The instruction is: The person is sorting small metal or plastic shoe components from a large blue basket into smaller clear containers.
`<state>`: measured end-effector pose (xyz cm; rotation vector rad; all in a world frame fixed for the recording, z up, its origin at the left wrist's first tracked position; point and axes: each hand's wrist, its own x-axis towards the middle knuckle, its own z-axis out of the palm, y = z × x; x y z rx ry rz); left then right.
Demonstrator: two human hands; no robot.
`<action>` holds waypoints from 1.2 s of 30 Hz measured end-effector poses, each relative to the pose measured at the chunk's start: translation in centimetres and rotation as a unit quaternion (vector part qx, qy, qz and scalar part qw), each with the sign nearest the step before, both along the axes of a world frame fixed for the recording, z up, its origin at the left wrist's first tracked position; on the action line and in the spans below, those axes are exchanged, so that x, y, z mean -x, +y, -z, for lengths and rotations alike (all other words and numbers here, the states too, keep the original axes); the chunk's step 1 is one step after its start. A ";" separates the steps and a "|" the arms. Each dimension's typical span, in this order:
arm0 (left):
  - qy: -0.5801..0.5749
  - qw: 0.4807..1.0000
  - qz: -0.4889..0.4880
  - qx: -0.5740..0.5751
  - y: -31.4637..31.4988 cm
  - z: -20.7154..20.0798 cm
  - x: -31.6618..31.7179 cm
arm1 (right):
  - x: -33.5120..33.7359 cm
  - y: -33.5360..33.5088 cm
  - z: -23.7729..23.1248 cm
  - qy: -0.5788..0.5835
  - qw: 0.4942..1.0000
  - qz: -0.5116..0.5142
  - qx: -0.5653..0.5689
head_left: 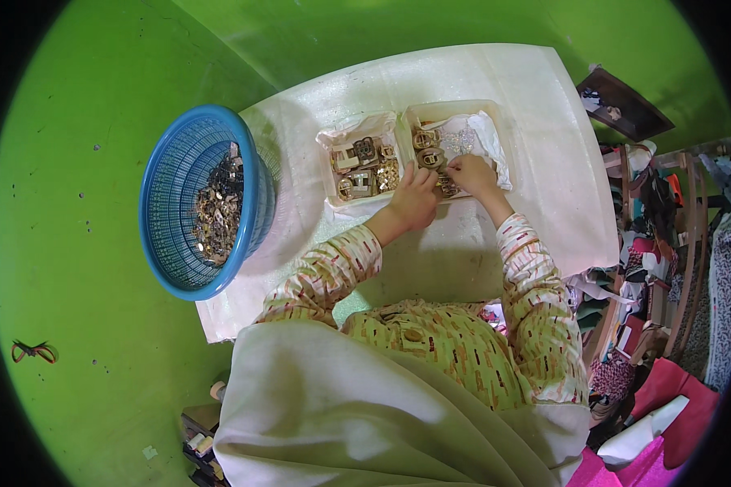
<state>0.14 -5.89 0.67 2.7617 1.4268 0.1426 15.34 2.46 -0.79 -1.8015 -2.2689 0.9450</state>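
Left hand (415, 200), right hand (472, 174) close together over right box (455, 106); cannot tell if clamped on anything. Round buckle (431, 157) inside box, beside left hand. Knocking box rim could spill buckle.

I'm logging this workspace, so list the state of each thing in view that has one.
Blue basket: open, partly filled
Left tray: open, holding buckles
Right tray: open, holding buckles and shiny bits
Table: covered, whitish
Left hand: fingers bent, grip unclear
Right hand: fingers bent, grip unclear
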 end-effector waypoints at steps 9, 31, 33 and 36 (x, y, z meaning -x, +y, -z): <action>-0.034 0.998 -0.034 -0.042 0.2 0.6 -0.4 | -0.9 1.8 2.1 0.068 0.997 -0.022 0.037; -0.042 0.997 -0.062 0.020 -0.7 0.7 0.3 | -1.9 2.0 0.0 -0.078 0.996 -0.035 0.031; -0.037 0.997 -0.062 0.024 -0.7 0.7 0.4 | -1.7 1.5 -0.4 -0.083 0.995 -0.037 0.031; -0.030 0.997 -0.062 0.026 -0.7 0.8 0.3 | -1.6 0.7 -0.8 -0.111 0.993 -0.027 0.030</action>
